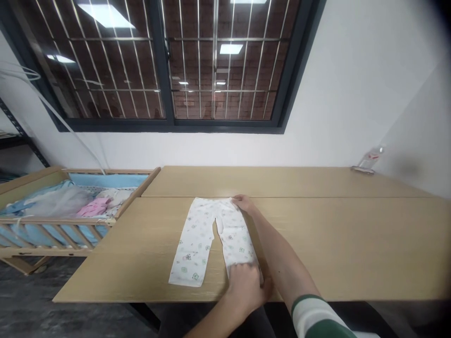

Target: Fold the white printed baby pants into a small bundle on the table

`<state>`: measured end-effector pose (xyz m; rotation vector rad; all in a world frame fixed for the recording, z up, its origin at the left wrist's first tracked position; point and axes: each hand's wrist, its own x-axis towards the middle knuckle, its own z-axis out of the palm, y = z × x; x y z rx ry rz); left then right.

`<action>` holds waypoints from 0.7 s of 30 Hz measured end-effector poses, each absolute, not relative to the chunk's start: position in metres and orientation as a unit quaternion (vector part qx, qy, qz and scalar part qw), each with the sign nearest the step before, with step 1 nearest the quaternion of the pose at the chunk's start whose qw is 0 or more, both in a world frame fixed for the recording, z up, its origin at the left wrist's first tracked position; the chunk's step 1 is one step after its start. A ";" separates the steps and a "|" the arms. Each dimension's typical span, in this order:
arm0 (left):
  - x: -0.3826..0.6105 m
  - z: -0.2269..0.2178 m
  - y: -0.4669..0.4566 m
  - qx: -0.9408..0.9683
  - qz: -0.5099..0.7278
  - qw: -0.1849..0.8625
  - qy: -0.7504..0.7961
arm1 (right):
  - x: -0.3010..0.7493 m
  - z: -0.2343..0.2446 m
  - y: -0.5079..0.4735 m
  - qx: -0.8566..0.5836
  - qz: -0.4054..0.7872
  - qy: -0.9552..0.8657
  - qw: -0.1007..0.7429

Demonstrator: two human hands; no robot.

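A small pair of white baby trousers point(199, 241) with a printed pattern lies flat on the wooden table point(334, 234), waistband away from me, legs spread toward the near edge. My left hand point(246, 284) rests on the hem of the right trouser leg near the table's front edge, fingers curled onto the cloth. My right hand point(243, 203) reaches across to the right corner of the waistband and pinches the fabric there. The right forearm lies along the outer side of that leg, with a green and white sleeve near the bottom of the view.
A wooden baby cot point(70, 206) holding blue, white and pink clothes stands against the table's left side. A plastic bottle point(369, 159) sits at the table's far right corner by the white wall. A barred window point(169, 61) is above.
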<state>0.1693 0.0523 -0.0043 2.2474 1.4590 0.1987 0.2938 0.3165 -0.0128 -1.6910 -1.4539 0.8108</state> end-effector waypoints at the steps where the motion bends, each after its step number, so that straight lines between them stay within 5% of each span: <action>1: 0.169 -0.005 0.053 0.819 0.075 0.225 0.523 | 0.294 -0.011 0.316 -0.661 0.320 -0.566 0.375; 10: 0.152 0.002 0.046 0.799 0.129 0.259 0.527 | 0.283 0.002 0.320 -0.663 0.356 -0.550 0.363; 21: 0.082 0.001 0.024 0.595 0.430 0.441 0.515 | 0.223 0.029 0.338 -0.638 0.358 -0.548 0.406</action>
